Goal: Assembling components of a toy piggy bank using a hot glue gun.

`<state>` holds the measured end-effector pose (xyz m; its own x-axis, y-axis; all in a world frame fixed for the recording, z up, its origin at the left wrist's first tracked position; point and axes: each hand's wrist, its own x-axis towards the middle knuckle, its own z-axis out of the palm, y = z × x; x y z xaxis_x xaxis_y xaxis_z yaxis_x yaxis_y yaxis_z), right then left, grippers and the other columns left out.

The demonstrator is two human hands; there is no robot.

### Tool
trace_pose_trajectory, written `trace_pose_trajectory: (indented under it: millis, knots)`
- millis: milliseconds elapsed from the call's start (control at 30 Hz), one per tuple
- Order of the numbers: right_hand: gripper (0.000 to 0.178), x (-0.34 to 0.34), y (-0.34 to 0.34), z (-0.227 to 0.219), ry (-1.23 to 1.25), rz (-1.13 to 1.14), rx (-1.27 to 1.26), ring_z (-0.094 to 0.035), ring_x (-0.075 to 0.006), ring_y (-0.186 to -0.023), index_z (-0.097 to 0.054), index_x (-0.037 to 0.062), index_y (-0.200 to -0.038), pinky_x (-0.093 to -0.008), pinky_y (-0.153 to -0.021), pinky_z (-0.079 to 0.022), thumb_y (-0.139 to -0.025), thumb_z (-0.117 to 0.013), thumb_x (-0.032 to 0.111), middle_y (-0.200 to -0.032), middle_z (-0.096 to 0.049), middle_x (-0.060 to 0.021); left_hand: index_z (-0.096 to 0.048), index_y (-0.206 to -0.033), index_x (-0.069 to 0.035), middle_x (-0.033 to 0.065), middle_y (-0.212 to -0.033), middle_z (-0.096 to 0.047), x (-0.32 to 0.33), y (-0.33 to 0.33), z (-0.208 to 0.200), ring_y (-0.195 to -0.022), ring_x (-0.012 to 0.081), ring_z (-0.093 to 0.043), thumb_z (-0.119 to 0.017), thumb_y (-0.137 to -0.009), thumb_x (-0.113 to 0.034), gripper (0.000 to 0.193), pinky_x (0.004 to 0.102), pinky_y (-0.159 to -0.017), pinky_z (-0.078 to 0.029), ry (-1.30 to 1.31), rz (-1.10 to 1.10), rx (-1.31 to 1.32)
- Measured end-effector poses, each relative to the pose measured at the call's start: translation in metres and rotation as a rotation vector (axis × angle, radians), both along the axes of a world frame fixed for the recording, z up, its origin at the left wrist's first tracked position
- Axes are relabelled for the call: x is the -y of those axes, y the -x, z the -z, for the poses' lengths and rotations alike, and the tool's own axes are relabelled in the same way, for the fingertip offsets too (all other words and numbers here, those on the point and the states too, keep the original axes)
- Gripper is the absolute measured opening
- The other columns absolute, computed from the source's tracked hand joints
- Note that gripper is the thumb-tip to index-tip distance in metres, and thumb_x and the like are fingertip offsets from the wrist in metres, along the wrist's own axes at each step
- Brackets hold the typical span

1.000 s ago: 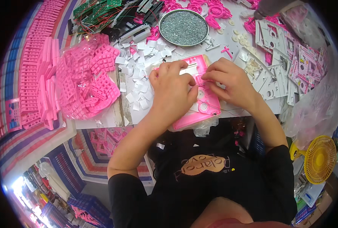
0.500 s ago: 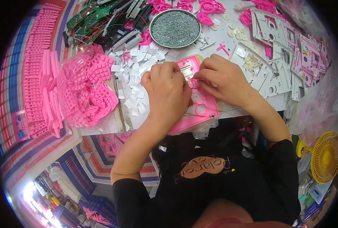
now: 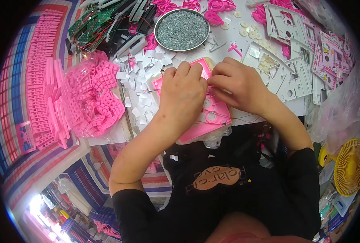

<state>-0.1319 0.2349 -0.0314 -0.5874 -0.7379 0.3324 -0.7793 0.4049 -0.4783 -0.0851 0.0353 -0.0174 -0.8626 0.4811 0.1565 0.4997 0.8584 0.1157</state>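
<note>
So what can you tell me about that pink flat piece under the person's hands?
The pink panel looks like moulded plastic, flat and roughly rectangular, with round holes and thin wires across it. It lies tilted on the white table at its near edge. The left hand covers its middle; the right hand pinches at its upper part.

Both hands lie on the panel (image 3: 212, 117) at the near edge of the tabletop (image 3: 232, 38). Behind it stands a bowl of screws (image 3: 182, 29). Left lies a bag of grids (image 3: 92, 95); right lie flat housings (image 3: 287, 77). A fan (image 3: 350, 167) sits far right.
</note>
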Motion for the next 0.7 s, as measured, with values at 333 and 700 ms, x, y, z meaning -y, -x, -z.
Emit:
trace_pose_trajectory:
  millis: [333, 700]
  knots:
    - [0.035, 0.011, -0.001, 0.012, -0.020, -0.095, -0.007, -0.059, -0.0237, -0.096, -0.072, 0.0125, -0.108, -0.0336, -0.068, -0.056, -0.074, -0.077, 0.009, -0.100, -0.062, -0.0016, -0.073, -0.088, -0.007, 0.0055, -0.092, -0.063, 0.016, -0.030, 0.005, -0.086, 0.0276, -0.061, -0.075, -0.079, -0.011, 0.010, 0.0413, -0.076, -0.047, -0.258, -0.117, 0.105]
    - [0.034, 0.019, -0.007, -0.010, -0.428, -0.232, -0.198, -0.059, -0.0224, -0.099, -0.072, 0.0061, -0.112, -0.0340, -0.067, -0.056, -0.080, -0.071, 0.017, -0.100, -0.063, -0.0019, -0.068, -0.108, -0.010, 0.0029, -0.092, -0.062, 0.032, -0.033, 0.009, -0.083, 0.0207, -0.064, -0.075, -0.081, -0.021, 0.030, 0.0364, -0.072, -0.045, -0.140, 0.071, 0.079]
